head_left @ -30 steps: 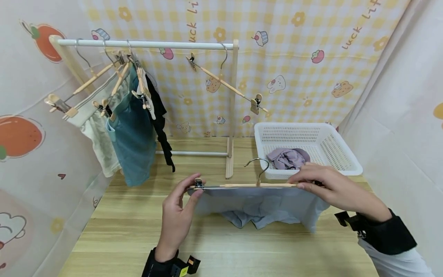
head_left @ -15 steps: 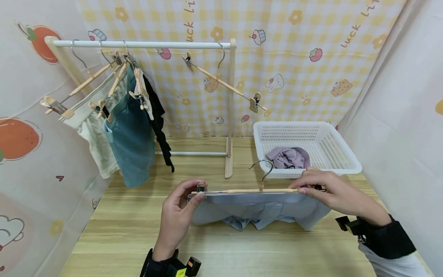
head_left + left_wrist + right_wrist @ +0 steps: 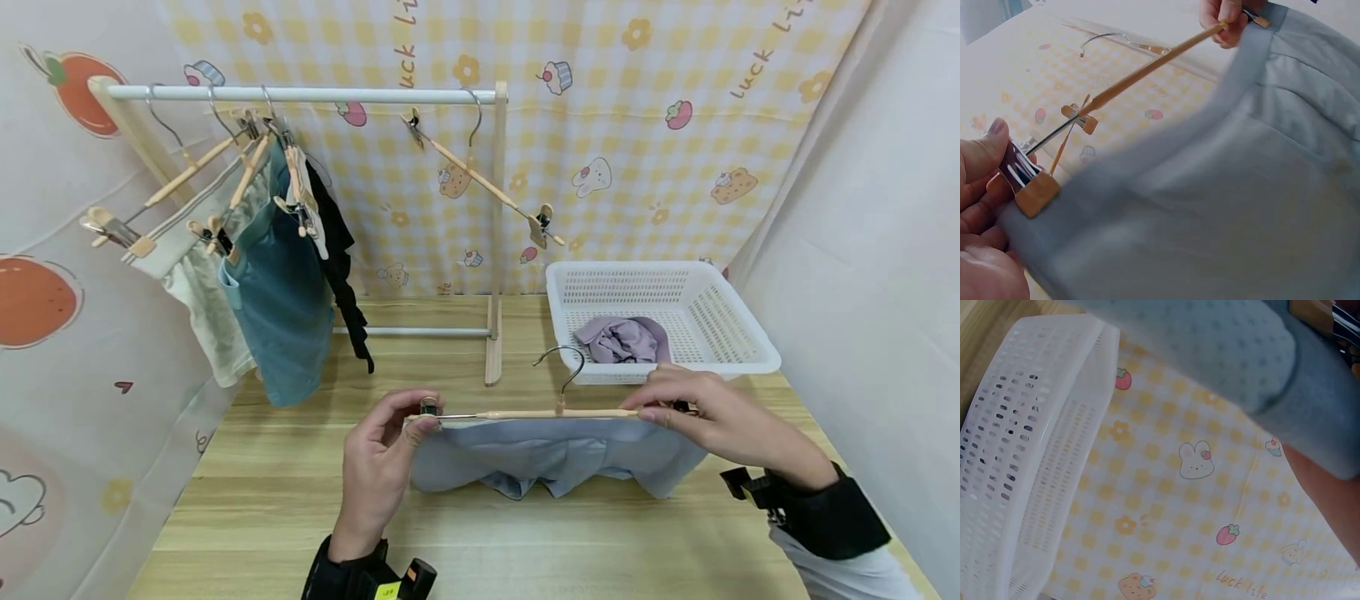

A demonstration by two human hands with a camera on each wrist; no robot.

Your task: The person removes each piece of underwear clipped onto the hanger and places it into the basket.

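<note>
A wooden clip hanger with a metal hook is held level above the table, a light blue-grey garment hanging from it by the waistband. My left hand pinches the clip at the hanger's left end. In the left wrist view that clip bites on the waistband's corner, thumb on its metal part. At the other end, my right hand grips the bar beside the right clip, which the fingers partly hide. The right wrist view shows the garment close up, covering most of the hand.
Behind, a rack carries light green shorts, a teal garment and a black garment at left. A bare clip hanger hangs at its right. A white basket holds a crumpled mauve cloth.
Both hands and the hanger have come slightly lower and nearer, with the grip kept at both ends. The head view has shifted slightly.
</note>
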